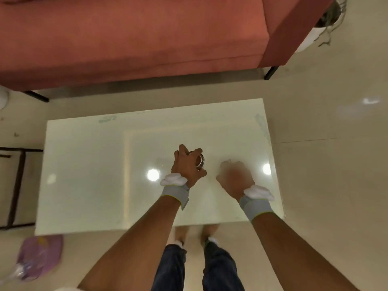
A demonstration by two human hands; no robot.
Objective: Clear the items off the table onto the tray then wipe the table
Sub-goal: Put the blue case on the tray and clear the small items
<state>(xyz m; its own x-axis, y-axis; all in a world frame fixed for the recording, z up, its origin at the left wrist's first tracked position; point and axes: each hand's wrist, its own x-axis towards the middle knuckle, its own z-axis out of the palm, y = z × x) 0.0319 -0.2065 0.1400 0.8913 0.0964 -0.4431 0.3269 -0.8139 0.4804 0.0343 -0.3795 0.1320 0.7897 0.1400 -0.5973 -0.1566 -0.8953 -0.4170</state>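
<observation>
My left hand (188,164) is over the middle of the table (84,175), fingers curled round a metal cup (200,161). Only its shiny rim peeks out on the right side of my grip. I can't tell whether the cup is resting on the glossy top or just above it.

My right hand (233,177) is just beside it, nearer the table's right edge. It's too smeared with blur for me to say whether those fingers are clenched or loose. Grey bands (175,192) wrap both my wrists.

Beyond the table's far edge sits a red sofa (136,38). A purple bag (39,257) lies on the floor off the near left corner, and a dark frame (16,185) stands just past the left edge.
</observation>
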